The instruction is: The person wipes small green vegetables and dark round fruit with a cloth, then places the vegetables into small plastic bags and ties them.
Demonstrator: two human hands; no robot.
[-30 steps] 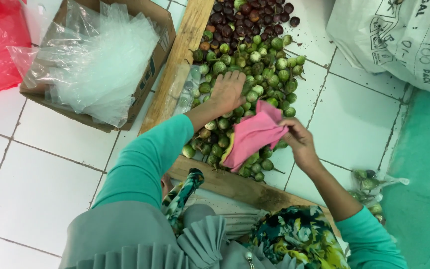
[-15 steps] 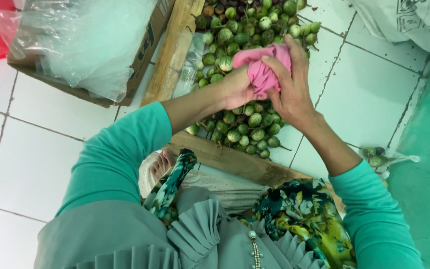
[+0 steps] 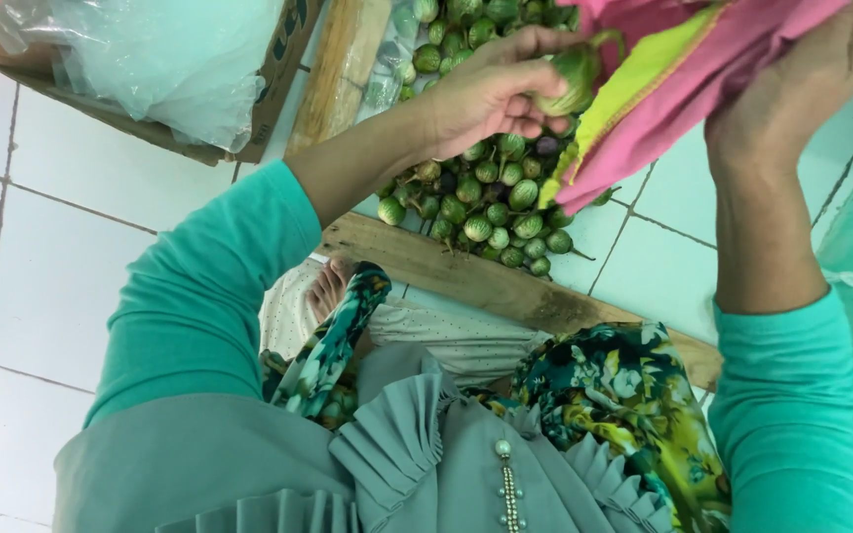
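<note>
The left hand (image 3: 491, 94) pinches one small green eggplant (image 3: 573, 79) in its fingertips, up above the pile, with its curly stem pointing up and its round end pointing down toward the floor. The right hand (image 3: 802, 84) grips a pink cloth (image 3: 683, 69) with a yellow-green edge, held right beside the eggplant and hanging down toward the pile. Below them, many little green eggplants (image 3: 486, 202) lie heaped against the wooden frame (image 3: 466, 276) on the white floor tiles, and a cardboard box (image 3: 278, 74) at the top left holds a clear plastic bag (image 3: 150, 54).
</note>
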